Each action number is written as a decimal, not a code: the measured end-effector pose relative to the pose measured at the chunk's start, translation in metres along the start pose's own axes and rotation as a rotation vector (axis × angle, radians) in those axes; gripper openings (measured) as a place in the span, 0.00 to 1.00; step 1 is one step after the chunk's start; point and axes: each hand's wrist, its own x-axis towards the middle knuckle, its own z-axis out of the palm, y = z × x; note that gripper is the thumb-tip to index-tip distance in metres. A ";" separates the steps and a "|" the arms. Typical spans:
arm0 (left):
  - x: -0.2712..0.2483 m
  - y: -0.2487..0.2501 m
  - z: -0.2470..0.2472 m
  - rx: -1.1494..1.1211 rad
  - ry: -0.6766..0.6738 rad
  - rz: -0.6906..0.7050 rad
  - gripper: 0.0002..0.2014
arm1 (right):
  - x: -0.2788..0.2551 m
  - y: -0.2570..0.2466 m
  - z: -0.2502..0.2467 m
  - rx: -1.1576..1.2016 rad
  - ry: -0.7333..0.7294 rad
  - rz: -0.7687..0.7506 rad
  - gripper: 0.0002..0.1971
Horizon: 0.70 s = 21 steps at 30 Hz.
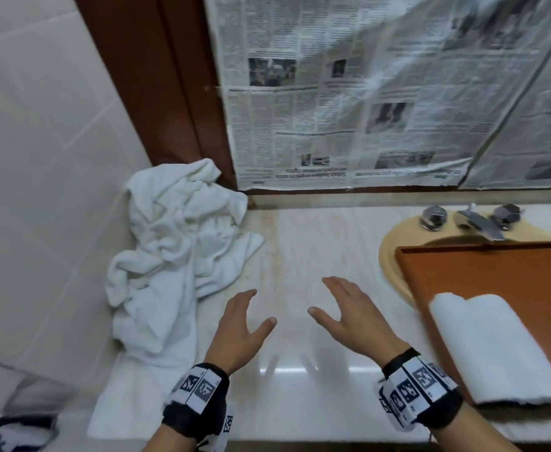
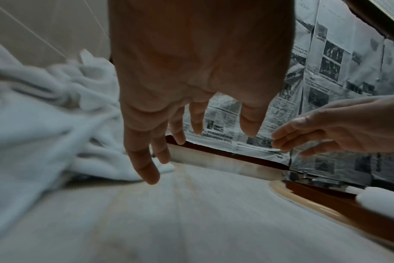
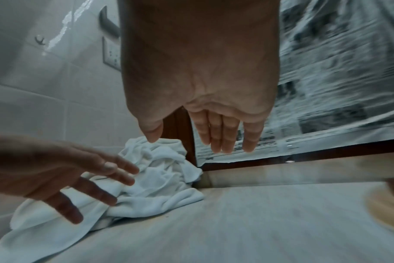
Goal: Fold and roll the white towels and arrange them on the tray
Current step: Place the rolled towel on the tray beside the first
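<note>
A heap of crumpled white towels [image 1: 176,256] lies on the left end of the marble counter [image 1: 316,243], against the tiled wall; the wrist views show the same heap [image 2: 45,124] [image 3: 160,179]. An orange-brown tray [image 1: 483,272] sits over the basin at the right, carrying two rolled white towels [image 1: 496,347] side by side. My left hand [image 1: 251,311] hovers above the counter just right of the heap, fingers straight, holding nothing. My right hand [image 1: 329,298] hovers beside it, also open and empty. Both palms [image 2: 191,138] [image 3: 202,142] face the counter.
A beige sink rim [image 1: 388,256] with a chrome tap [image 1: 483,223] lies under the tray. Newspaper [image 1: 365,93] covers the mirror behind. A brown wooden frame [image 1: 170,93] and a tiled wall [image 1: 39,158] bound the left side.
</note>
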 end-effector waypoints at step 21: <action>0.134 -0.065 -0.173 0.385 0.398 -0.051 0.17 | 0.247 -0.196 0.065 -0.195 0.044 -0.375 0.37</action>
